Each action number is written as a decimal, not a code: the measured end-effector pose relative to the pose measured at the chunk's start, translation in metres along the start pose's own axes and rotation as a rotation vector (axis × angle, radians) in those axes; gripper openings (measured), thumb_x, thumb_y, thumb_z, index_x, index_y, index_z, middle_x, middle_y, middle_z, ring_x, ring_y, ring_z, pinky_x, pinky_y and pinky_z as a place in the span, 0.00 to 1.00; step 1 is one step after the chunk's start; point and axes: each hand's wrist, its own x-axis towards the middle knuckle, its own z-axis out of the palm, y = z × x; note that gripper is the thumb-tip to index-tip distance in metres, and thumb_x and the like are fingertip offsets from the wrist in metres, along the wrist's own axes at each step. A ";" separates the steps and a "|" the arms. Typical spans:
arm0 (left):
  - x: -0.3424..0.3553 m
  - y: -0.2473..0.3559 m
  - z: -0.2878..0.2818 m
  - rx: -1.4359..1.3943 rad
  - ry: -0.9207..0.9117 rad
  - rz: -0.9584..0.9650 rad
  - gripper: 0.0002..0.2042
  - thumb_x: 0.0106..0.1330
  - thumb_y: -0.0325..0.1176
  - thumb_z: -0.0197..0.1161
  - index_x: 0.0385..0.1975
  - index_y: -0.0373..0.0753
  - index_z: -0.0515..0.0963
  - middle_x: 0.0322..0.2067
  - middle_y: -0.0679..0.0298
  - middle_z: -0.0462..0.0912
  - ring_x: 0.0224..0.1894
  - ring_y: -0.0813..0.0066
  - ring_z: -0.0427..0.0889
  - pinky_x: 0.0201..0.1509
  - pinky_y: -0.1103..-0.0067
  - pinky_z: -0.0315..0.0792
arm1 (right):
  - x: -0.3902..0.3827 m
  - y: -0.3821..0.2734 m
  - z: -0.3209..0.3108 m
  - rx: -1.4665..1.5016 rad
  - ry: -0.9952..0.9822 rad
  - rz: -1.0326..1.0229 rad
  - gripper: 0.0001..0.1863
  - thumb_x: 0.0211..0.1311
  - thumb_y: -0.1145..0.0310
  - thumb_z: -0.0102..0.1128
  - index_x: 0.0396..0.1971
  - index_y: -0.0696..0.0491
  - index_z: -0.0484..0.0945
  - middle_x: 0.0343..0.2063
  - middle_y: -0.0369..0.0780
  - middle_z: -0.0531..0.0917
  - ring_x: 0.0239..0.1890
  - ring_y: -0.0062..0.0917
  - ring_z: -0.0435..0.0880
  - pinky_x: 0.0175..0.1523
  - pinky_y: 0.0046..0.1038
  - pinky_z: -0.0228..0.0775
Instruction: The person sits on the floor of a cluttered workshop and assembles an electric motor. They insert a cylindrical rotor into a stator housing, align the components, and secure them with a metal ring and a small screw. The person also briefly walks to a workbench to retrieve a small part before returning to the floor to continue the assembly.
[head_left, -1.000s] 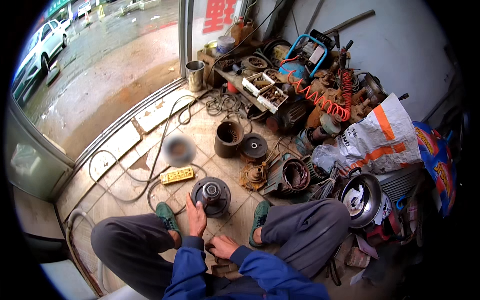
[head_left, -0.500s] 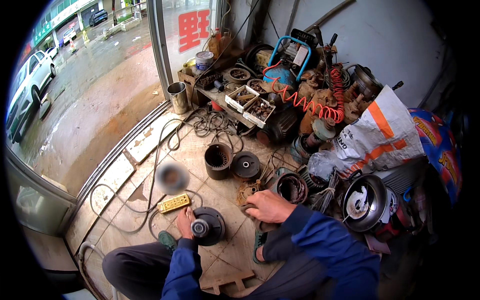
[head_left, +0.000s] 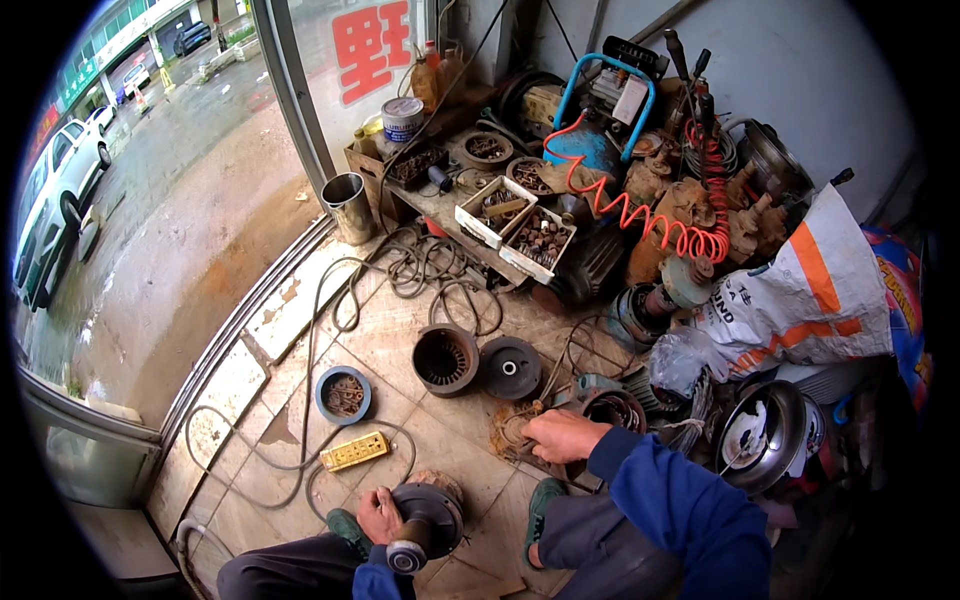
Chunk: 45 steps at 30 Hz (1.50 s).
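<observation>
My left hand [head_left: 378,516] is closed on the rim of a dark round metal flange [head_left: 440,510], low in front of me between my feet. A short shaft ending in a shiny bearing [head_left: 406,556] points from it toward me, and a rusty part shows behind. My right hand [head_left: 565,436] has its fingers curled together beside a tangle of brown wire [head_left: 512,428]. Whether they pinch anything is hidden. Just right of that hand lies an open motor housing with windings [head_left: 614,412]. A yellow power strip [head_left: 355,451] rests beyond my left hand.
A blue-rimmed bowl of screws [head_left: 343,395], a hollow stator housing [head_left: 445,358] and a dark round cover [head_left: 511,367] sit on the tiles. Black cable [head_left: 415,250] is looped beyond them. White trays [head_left: 540,243] of hardware and a blue compressor [head_left: 585,150] stand behind; a black pan [head_left: 760,435] is at right.
The view has shifted. In my left hand the flange has tipped, so its bearing end now points toward me and the rusty part shows. My right hand stays near the wire tangle.
</observation>
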 end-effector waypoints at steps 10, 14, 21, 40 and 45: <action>0.000 -0.083 0.027 -0.162 0.051 0.074 0.19 0.68 0.45 0.64 0.32 0.31 0.83 0.27 0.49 0.85 0.30 0.57 0.86 0.38 0.67 0.78 | 0.049 0.015 -0.021 -0.044 -0.227 0.099 0.17 0.53 0.68 0.63 0.44 0.56 0.82 0.41 0.54 0.85 0.47 0.51 0.83 0.49 0.45 0.75; -0.005 -0.071 0.017 -0.084 -0.087 -0.067 0.14 0.70 0.40 0.61 0.39 0.32 0.81 0.34 0.52 0.84 0.36 0.59 0.84 0.43 0.68 0.78 | 0.108 0.038 -0.073 -0.022 0.149 -0.205 0.12 0.53 0.64 0.64 0.33 0.57 0.84 0.30 0.49 0.85 0.36 0.45 0.85 0.40 0.44 0.75; -0.003 0.035 -0.014 0.048 -0.069 -0.052 0.14 0.69 0.41 0.63 0.38 0.34 0.82 0.32 0.53 0.84 0.32 0.62 0.82 0.38 0.71 0.76 | 0.270 0.074 -0.286 -0.109 1.000 -0.089 0.06 0.57 0.73 0.59 0.29 0.60 0.82 0.32 0.53 0.85 0.34 0.49 0.84 0.41 0.46 0.77; 0.016 0.072 -0.019 0.052 -0.125 -0.077 0.10 0.61 0.28 0.66 0.41 0.33 0.81 0.42 0.51 0.84 0.40 0.59 0.84 0.44 0.71 0.79 | 0.423 0.138 -0.330 -0.349 0.765 0.374 0.14 0.54 0.73 0.62 0.41 0.60 0.76 0.45 0.57 0.81 0.52 0.57 0.79 0.49 0.51 0.73; 0.017 0.073 -0.018 0.068 -0.108 -0.065 0.09 0.61 0.28 0.66 0.39 0.33 0.82 0.41 0.51 0.84 0.38 0.59 0.84 0.43 0.71 0.79 | 0.424 0.127 -0.333 -0.364 0.647 0.375 0.12 0.57 0.74 0.60 0.41 0.61 0.77 0.45 0.58 0.82 0.53 0.54 0.80 0.54 0.48 0.74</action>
